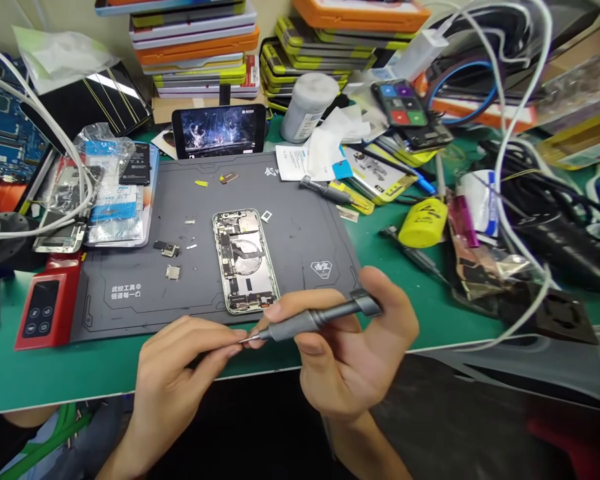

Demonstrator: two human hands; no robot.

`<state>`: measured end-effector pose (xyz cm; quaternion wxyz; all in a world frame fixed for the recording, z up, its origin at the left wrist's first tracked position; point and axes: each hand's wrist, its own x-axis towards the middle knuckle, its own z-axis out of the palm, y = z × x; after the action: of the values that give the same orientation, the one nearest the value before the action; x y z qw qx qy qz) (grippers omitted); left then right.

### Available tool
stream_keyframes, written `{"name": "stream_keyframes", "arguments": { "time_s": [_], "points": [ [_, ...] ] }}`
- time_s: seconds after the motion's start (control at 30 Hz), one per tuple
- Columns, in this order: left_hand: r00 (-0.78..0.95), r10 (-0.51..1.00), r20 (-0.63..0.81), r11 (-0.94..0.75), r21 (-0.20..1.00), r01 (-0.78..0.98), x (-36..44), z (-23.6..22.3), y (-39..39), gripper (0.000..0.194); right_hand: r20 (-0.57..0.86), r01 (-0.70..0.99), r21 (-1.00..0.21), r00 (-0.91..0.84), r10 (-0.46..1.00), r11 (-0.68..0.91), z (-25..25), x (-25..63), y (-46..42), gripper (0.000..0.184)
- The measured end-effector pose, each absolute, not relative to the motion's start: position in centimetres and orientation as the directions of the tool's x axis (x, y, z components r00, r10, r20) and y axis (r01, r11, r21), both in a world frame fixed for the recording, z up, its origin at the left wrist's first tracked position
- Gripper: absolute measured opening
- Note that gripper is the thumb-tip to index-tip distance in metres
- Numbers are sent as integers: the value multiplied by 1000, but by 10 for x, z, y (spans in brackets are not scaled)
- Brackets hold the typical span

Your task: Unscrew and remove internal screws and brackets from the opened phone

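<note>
My right hand [360, 347] is wrapped round a grey precision screwdriver [300, 325], with a finger against its back end. The thin bit points left, in front of the mat's near edge. At the bit's tip, my left hand [180, 360] is closed in a pinch; whatever lies between the fingertips is too small or hidden to make out. Just beyond my hands, an opened phone [247, 260] lies on the dark grey work mat [300, 247], its inner boards and a round coil showing. Small phone parts [173, 272] and a SIM tray [266, 217] lie around it.
A phone playing a video [220, 131] stands behind the mat. A second screwdriver [330, 191] rests at the mat's right, near a yellow-capped container [423, 222]. A red control unit [49, 303] sits left. Cables [503, 153] and stacked boxes [195, 40] crowd the edges.
</note>
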<state>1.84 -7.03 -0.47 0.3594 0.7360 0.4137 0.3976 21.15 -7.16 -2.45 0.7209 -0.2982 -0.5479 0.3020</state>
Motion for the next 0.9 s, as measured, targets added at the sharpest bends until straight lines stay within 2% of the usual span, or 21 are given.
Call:
{"name": "stream_keyframes", "arguments": {
  "time_s": [0.5, 0.63, 0.9],
  "points": [
    [371, 874, 314, -422, 869, 260, 16, -6, -70, 17, 575, -154, -793, 136, 807, 590, -24, 217, -70, 60],
    [380, 870, 314, -425, 868, 256, 16, -6, -69, 18, 559, -128, -806, 153, 815, 577, -24, 216, -71, 59],
    [381, 868, 319, -429, 868, 250, 16, -7, -70, 19, 530, -187, -809, 174, 830, 557, -25, 216, -72, 58]
  ]
}}
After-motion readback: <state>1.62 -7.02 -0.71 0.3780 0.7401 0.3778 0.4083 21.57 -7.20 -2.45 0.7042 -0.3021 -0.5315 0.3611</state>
